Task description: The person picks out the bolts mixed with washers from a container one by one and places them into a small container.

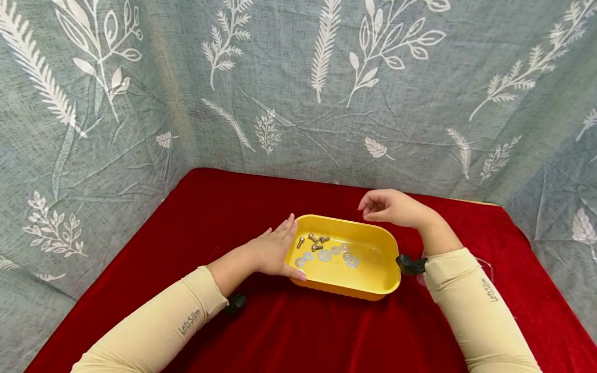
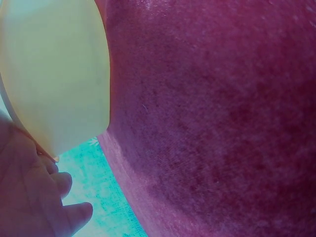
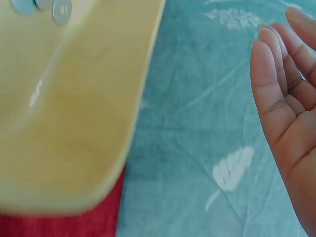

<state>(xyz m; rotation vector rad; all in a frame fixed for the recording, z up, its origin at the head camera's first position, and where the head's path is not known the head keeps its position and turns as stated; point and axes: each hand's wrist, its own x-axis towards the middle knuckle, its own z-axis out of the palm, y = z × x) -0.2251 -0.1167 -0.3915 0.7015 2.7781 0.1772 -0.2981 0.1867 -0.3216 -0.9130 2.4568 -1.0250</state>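
Bolts and washers lie loose together in the yellow tray (image 1: 368,278), at the lower centre of the head view, on the red-covered worktop (image 1: 261,194); judging by that, the work looks barely begun. Nothing appears sorted apart or joined, so most of it is probably left (no washer can be seen threaded on a bolt). The left hand (image 1: 272,252) is spread wide along the tray's left end, straight fingers and thumb touching its rim. The right hand (image 1: 392,207) hangs above the tray's far right side, fingers loosely bent, with nothing visible in it. Counting: one tray; at least seven flat washers (image 1: 324,255), two of them overlapping towards the right; one bolt (image 1: 300,242) by itself, plus a cluster of bolts (image 1: 317,248), three or perhaps four, too tangled to settle. One clear item (image 1: 487,268), right of centre, is partly hidden behind the right sleeve (image 1: 471,305); its contents cannot be told.
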